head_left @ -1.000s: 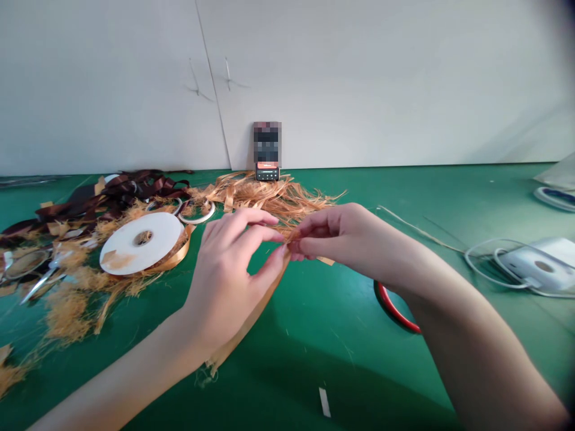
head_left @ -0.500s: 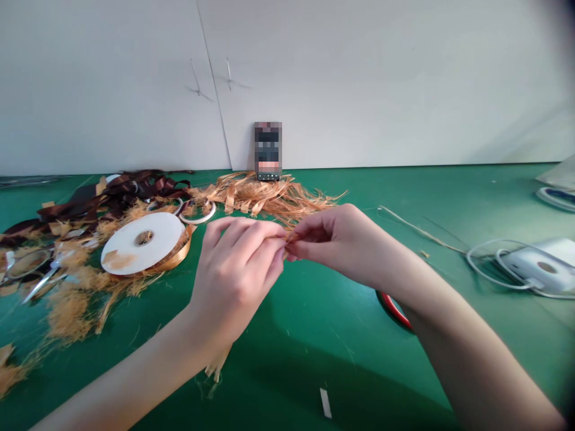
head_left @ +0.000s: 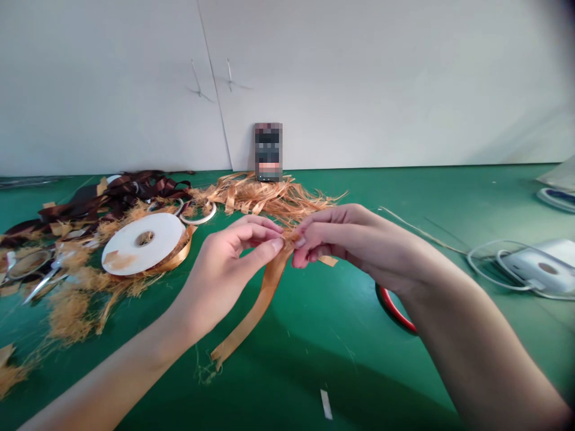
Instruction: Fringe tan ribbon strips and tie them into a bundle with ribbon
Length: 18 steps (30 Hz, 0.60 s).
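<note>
A tan ribbon point(head_left: 260, 305) runs up from the green tabletop to my fingertips, its lower end frayed into loose threads. My left hand point(head_left: 229, 263) pinches the ribbon's upper part between thumb and fingers. From the other side, my right hand point(head_left: 335, 236) also grips it, with the fingers curled in. Between the hands the ribbon looks gathered or folded, but its exact shape is partly hidden by the fingers. A short ribbon end point(head_left: 329, 260) shows beneath my right hand.
A white ribbon spool point(head_left: 144, 242) lies left among tan fluff and dark brown ribbons point(head_left: 130, 194). Shredded tan ribbon strips point(head_left: 274, 194) lie before a propped phone point(head_left: 268, 149). A red-handled tool point(head_left: 396, 310) sits under my right forearm; a white device with a cable point(head_left: 541, 263) is at right.
My left hand's fingers closed in, then drew back a little, uncovering the hanging ribbon. My right hand has turned, with its fingers curled more around the gathered part.
</note>
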### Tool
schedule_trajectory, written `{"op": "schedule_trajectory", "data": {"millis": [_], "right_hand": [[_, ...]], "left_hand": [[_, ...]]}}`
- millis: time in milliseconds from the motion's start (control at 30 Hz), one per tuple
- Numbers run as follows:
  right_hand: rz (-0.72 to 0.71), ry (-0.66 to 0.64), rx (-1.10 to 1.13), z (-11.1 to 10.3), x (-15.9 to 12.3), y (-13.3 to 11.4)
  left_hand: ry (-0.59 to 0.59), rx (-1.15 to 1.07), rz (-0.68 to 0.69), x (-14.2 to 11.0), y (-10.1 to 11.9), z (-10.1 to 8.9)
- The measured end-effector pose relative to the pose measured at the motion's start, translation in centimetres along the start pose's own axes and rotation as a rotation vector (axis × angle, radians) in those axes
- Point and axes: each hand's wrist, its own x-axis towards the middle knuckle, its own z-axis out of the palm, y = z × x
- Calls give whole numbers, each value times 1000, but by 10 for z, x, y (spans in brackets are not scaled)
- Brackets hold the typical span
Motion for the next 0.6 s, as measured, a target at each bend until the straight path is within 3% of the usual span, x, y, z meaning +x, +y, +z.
{"op": "schedule_trajectory", "data": {"millis": [133,267,367,433,500,600], "right_hand": [[0,-16,30,-2,2,1],[21,15,-55,-2,3,-2],[76,182,-203,-5,4,-2],[23,372,-319,-8,4,-1],[-100,470,-391,-10,4,0],[-217,336,-398,-8,0,2]], "left_hand": [[11,-125,-89,1,-1,-1],[-67,-135,-210,1,1,0],[-71,-160,-275,2,2,1],[-50,-179,-309,2,2,1],[-49,-189,-318,2,1,1],[-83,-166,-286,2,-2,1]]}}
